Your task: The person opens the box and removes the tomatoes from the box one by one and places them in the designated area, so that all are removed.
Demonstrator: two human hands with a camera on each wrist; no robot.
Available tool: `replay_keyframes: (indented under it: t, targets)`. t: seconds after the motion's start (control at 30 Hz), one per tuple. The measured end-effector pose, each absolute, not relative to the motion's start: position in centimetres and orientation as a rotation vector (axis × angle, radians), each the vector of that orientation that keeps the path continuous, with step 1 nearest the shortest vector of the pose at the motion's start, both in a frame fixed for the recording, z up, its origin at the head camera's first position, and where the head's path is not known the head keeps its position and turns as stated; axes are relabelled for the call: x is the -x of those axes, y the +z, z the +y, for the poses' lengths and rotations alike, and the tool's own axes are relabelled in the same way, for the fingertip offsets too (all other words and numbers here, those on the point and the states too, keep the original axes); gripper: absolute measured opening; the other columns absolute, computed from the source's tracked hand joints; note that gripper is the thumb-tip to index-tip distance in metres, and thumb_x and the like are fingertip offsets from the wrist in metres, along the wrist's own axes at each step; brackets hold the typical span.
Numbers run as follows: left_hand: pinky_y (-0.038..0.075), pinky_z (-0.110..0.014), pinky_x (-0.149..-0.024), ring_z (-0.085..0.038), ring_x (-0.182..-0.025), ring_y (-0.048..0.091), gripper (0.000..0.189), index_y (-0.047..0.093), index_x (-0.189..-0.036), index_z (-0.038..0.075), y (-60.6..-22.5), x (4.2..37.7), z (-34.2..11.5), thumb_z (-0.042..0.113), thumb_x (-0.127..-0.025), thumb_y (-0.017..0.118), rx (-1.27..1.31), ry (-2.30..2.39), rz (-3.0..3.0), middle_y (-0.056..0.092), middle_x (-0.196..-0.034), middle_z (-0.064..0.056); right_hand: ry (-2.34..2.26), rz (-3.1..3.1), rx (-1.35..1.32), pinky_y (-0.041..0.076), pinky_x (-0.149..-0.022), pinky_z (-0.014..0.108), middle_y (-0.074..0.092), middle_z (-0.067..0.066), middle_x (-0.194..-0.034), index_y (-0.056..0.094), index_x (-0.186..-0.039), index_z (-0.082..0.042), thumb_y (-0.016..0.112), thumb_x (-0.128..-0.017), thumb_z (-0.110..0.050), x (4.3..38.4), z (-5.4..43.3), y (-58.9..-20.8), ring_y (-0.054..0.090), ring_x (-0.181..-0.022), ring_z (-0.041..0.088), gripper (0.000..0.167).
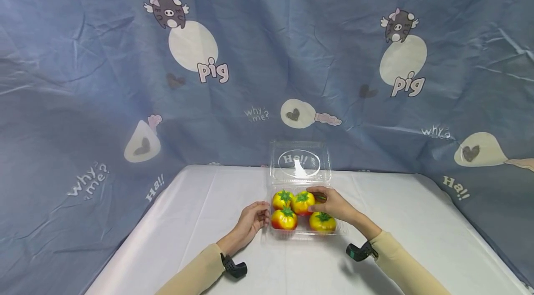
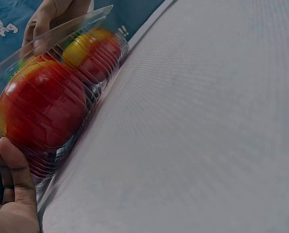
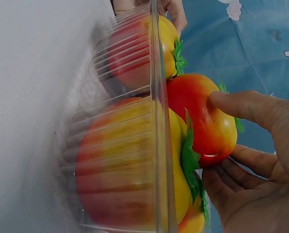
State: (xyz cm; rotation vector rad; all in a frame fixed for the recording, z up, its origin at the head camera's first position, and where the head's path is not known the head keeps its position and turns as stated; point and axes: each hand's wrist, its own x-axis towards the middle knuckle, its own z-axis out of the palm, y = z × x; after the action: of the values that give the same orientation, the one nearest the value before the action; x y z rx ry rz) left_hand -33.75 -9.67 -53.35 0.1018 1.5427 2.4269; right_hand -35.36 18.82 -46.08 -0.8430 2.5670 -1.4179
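Note:
A clear plastic clamshell box [image 1: 292, 234] stands on the table with its lid [image 1: 300, 165] raised at the back. Several yellow-and-red toy tomatoes with green leaf tops sit inside, such as the front-left tomato [image 1: 284, 220] and the front-right tomato [image 1: 322, 223]. My right hand [image 1: 335, 204] pinches another tomato [image 3: 200, 119] between thumb and fingers; in the right wrist view it is above the box's rim, among the others. A further tomato is partly hidden behind that hand. At the box's left wall, my left hand [image 1: 251, 221] rests with loosely bent fingers [image 2: 16, 165], its fingertips against or close to the plastic.
White cloth covers the table [image 1: 208, 202]. Behind it hangs a blue curtain [image 1: 250, 54] with pig prints, close to the raised lid. Each forearm wears a dark wrist device, one on the left [image 1: 234, 267] and one on the right [image 1: 359, 252].

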Motion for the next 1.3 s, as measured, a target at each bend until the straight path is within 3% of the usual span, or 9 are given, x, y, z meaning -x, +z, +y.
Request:
replay_keyframes:
  t: [0.57, 1.3]
  targets:
    - [0.045, -0.023, -0.058, -0.01, -0.063, 0.051, 0.004, 0.053, -0.094, 0.009, -53.32, 33.76, -9.62, 0.013, -0.093, 0.054, -0.115, 2.433, 1.54, 0.057, -0.074, 0.001, -1.395, 2.563, 0.83, 0.044, -0.102, 0.047, 0.056, 0.025, -0.131, 0.05, -0.132, 0.008, 0.075, -0.082, -0.014, 35.33, 18.56, -46.11, 0.055, -0.121, 0.038, 0.06]
    - [0.045, -0.024, -0.06, -0.011, -0.064, 0.051, 0.005, 0.053, -0.094, 0.008, -53.48, 33.79, -9.69, 0.012, -0.093, 0.054, -0.091, 2.431, 1.56, 0.057, -0.075, 0.0, -1.295, 2.687, 0.799, 0.045, -0.1, 0.048, 0.057, 0.019, -0.131, 0.054, -0.132, 0.002, 0.08, -0.077, -0.024, 34.99, 18.19, -46.27, 0.056, -0.116, 0.032, 0.066]
